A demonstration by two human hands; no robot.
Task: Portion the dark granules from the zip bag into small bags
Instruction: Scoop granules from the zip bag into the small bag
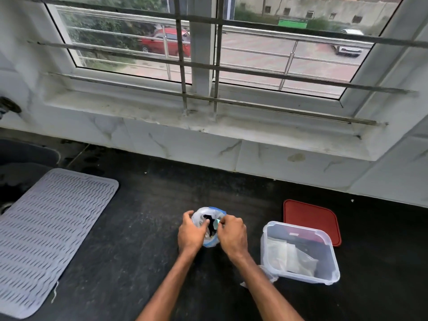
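Note:
A clear zip bag (209,214) with a blue zip strip stands on the black counter, its mouth held wide. Dark contents show inside it. My left hand (191,232) grips the bag's left rim. My right hand (232,232) grips the right rim, and a small pale green thing shows at its fingertips inside the mouth. A clear plastic box (301,251) to the right holds small clear bags (291,256) and something dark.
The box's red lid (312,218) lies flat behind it. A grey ribbed mat (51,237) covers the counter's left side beside a dark sink (20,163). A crumpled clear bag (268,276) lies against the box. A tiled wall and barred window rise behind.

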